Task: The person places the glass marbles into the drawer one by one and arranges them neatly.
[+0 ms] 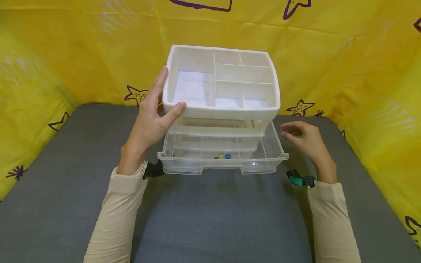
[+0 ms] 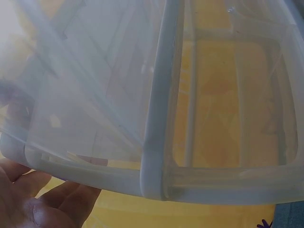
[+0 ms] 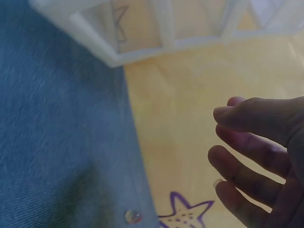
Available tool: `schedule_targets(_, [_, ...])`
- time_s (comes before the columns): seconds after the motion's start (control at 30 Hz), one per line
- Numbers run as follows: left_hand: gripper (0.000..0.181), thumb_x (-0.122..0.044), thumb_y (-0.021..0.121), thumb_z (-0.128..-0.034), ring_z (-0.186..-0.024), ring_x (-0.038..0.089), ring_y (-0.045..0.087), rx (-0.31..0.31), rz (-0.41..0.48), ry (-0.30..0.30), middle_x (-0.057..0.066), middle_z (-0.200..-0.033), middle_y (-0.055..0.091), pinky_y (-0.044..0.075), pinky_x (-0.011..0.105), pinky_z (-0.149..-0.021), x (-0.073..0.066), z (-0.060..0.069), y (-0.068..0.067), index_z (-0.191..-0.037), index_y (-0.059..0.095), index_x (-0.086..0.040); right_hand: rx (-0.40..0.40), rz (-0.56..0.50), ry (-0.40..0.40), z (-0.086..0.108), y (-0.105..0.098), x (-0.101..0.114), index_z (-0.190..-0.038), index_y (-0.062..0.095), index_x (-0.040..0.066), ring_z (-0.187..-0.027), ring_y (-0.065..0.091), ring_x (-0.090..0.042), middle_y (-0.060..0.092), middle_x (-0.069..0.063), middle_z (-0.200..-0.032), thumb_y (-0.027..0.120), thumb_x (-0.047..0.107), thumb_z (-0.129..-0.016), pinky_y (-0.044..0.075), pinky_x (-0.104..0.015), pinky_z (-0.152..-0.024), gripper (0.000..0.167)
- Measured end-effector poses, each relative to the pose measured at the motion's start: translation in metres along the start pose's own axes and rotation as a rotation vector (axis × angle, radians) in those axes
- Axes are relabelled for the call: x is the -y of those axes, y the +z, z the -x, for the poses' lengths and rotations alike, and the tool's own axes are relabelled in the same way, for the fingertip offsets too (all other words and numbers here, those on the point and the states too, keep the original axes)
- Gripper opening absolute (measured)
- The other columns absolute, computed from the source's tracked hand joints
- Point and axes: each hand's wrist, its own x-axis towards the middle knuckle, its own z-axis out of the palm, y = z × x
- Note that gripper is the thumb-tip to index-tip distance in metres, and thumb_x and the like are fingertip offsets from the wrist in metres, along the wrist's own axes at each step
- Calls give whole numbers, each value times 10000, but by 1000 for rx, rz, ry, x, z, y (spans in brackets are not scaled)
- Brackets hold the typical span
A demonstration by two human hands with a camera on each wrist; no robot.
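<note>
A white plastic drawer organizer (image 1: 227,113) stands in the middle of the table, its top divided into several compartments. Its bottom clear drawer (image 1: 184,170) is pulled out toward me. A few small marbles (image 1: 228,156), one blue and one greenish, lie inside that drawer. My left hand (image 1: 149,113) grips the organizer's upper left corner, thumb on the front rim and fingers along the side. Right of the organizer, my right hand (image 1: 306,140) hovers with loosely bent fingers and nothing in them. In the right wrist view, a small glassy marble (image 3: 133,217) lies on the table near its edge.
The dark grey tabletop (image 1: 223,219) spreads around the organizer. Behind and on both sides hangs a yellow cloth (image 1: 329,73) with purple starfish drawings. Dark bands circle both wrists, the right one (image 1: 300,179) with a green patch.
</note>
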Motion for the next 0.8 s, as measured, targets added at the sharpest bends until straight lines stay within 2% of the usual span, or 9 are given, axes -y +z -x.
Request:
schedule_targets(0.17, [785, -108, 654, -928, -1231, 210, 532, 5, 5, -2, -114, -1647, 200, 501, 160, -912, 0, 0, 0, -1586, 238, -210, 13, 7, 17, -1, 4, -9, -1166, 688, -10, -921, 679, -356, 708, -219, -1125, 668, 135, -947, 396, -13, -707, 264])
schedule_targets(0.53, [782, -110, 657, -925, -1228, 209, 532, -1, -2, -5, -111, -1646, 206, 499, 167, -922, -1, 0, 0, -1584, 247, -207, 24, -3, 28, -1, 9, -24, -1179, 679, -31, -930, 677, -429, 683, -262, -1141, 679, 127, -938, 397, -8, -688, 289])
schedule_targets(0.6, [781, -110, 656, -924, -1223, 211, 532, -2, -4, -5, -112, -1645, 209, 500, 166, -920, -1, 0, 0, -1584, 250, -207, 24, 4, 30, -1, 10, -26, -1181, 677, -36, -943, 674, -438, 675, -266, -1147, 677, 122, -938, 520, -132, -745, 290])
schedule_targets(0.67, [780, -109, 657, -923, -1223, 208, 531, -4, -5, -4, -111, -1645, 210, 499, 169, -924, 0, 0, 0, -1583, 253, -207, 26, 13, 34, -1, 11, -28, -1186, 674, -40, -960, 666, -444, 666, -271, -1156, 673, 116, -939, 582, -319, -809, 293])
schedule_targets(0.77, [781, -107, 658, -921, -1228, 203, 528, -5, -7, 0, -108, -1644, 213, 496, 173, -933, 0, 0, 0, -1583, 254, -205, 35, 19, 42, 0, 13, -30, -1196, 666, -48, -988, 651, -458, 648, -279, -1174, 663, 114, -944, 525, -595, -860, 300])
schedule_targets(0.8, [782, -104, 660, -920, -1229, 201, 527, -7, -9, 3, -103, -1645, 216, 496, 173, -935, 0, -1, 0, -1582, 256, -202, 38, 20, 45, 0, 13, -30, -1199, 665, -47, -989, 649, -463, 644, -281, -1179, 662, 113, -944, 524, -601, -860, 301])
